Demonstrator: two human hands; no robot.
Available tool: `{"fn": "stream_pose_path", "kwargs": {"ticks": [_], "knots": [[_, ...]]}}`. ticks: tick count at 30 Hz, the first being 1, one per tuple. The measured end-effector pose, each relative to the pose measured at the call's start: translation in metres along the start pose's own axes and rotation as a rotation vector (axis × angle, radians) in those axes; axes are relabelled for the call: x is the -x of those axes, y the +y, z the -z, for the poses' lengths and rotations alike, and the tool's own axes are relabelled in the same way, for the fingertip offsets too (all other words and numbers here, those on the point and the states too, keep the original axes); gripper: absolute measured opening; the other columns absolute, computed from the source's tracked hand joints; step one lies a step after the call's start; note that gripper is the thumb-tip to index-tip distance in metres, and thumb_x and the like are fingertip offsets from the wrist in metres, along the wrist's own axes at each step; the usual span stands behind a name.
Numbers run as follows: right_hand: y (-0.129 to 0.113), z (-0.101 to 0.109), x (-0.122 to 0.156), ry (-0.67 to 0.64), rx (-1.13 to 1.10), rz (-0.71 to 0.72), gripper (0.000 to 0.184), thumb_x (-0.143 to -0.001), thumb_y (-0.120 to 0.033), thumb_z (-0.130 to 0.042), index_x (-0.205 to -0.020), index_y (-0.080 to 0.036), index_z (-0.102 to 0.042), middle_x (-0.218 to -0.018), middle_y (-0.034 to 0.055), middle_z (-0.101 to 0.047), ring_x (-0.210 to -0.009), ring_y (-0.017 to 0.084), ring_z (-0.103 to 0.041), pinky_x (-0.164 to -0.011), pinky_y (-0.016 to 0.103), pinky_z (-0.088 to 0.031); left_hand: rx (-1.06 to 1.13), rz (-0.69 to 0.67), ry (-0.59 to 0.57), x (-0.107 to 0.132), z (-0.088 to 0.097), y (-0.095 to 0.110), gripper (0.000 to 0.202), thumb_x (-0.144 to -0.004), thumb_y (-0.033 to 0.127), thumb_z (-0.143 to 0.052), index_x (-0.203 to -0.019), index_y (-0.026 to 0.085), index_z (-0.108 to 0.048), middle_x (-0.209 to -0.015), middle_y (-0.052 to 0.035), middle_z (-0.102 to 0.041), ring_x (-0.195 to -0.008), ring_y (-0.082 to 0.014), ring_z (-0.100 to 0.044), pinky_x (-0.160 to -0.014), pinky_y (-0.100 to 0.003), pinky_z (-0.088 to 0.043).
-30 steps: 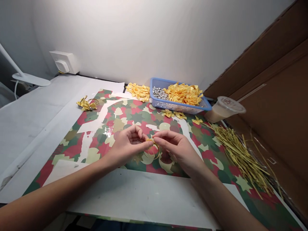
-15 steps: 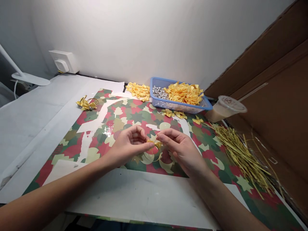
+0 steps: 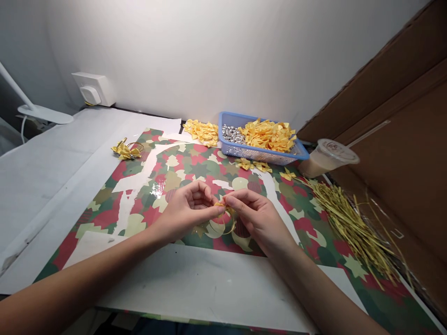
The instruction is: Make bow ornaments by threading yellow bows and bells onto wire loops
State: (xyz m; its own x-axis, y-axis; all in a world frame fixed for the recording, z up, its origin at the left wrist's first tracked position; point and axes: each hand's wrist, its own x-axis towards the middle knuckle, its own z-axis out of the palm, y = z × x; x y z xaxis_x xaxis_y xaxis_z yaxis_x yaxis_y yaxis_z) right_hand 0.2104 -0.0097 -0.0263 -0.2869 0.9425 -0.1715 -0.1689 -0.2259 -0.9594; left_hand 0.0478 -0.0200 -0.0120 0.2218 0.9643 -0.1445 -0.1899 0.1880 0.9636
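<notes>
My left hand (image 3: 186,207) and my right hand (image 3: 256,216) meet fingertip to fingertip above the patterned mat (image 3: 167,172). Both pinch a small yellow ribbon bow with a thin gold loop (image 3: 225,218) hanging under it. Fingers of both hands are curled closed on the piece. The knot itself is mostly hidden by my fingertips.
A blue basket (image 3: 260,153) with yellow bows and silver bits stands at the back. Loose yellow bows (image 3: 201,131) lie left of it. A bundle of gold ties (image 3: 349,223) lies right, beside a lidded cup (image 3: 326,158). Finished bows (image 3: 125,150) sit far left. A brown board (image 3: 401,125) walls the right.
My right fingers have shifted slightly left and closer onto the bow; the gold loop has dropped a little. My left hand has hardly moved.
</notes>
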Motion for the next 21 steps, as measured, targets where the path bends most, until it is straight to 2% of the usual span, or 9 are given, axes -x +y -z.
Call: {"fn": "stream_pose_path", "kwargs": {"ticks": [4,8,13,21], "knots": [[0.0017,-0.0032,0.0003,0.044,-0.028,0.113,0.02,-0.066,-0.041,-0.078,-0.067,-0.023,-0.07,-0.067,-0.0036,-0.065,-0.049,0.007,-0.05,-0.042,0.019,-0.037,0.008,0.0,-0.007,-0.0002,0.0005,-0.0004,0.031,-0.064,0.017,-0.077,-0.067,0.017,-0.046,-0.064,0.0056,-0.056,-0.06,-0.0063,-0.057,-0.058,-0.017,-0.048],[0.0002,-0.004,0.0007,0.107,-0.052,0.168,0.018,-0.065,-0.039,-0.079,-0.065,-0.023,-0.07,-0.067,-0.0028,-0.067,-0.064,0.011,-0.059,-0.056,0.021,-0.045,0.004,-0.017,-0.007,0.0,0.0013,-0.0016,0.03,-0.064,0.015,-0.076,-0.067,0.017,-0.046,-0.065,0.0063,-0.055,-0.061,-0.006,-0.056,-0.057,-0.016,-0.047],[-0.0028,-0.0023,-0.0006,0.14,-0.087,0.174,0.022,-0.059,-0.041,-0.083,-0.063,-0.024,-0.07,-0.064,-0.0045,-0.066,-0.067,0.011,-0.062,-0.07,0.023,-0.049,0.0,-0.031,-0.008,0.0002,0.0013,-0.002,0.03,-0.065,0.013,-0.075,-0.066,0.017,-0.046,-0.063,0.0076,-0.051,-0.06,-0.0048,-0.054,-0.056,-0.015,-0.046],[-0.006,0.0003,-0.0011,0.181,-0.107,0.162,0.024,-0.057,-0.041,-0.084,-0.064,-0.023,-0.07,-0.065,-0.0038,-0.065,-0.067,0.01,-0.06,-0.069,0.023,-0.049,-0.04,-0.018,-0.057,0.0001,0.0028,-0.0042,0.029,-0.067,0.015,-0.074,-0.068,0.017,-0.044,-0.065,0.0058,-0.055,-0.063,-0.0059,-0.056,-0.057,-0.017,-0.046]]}}
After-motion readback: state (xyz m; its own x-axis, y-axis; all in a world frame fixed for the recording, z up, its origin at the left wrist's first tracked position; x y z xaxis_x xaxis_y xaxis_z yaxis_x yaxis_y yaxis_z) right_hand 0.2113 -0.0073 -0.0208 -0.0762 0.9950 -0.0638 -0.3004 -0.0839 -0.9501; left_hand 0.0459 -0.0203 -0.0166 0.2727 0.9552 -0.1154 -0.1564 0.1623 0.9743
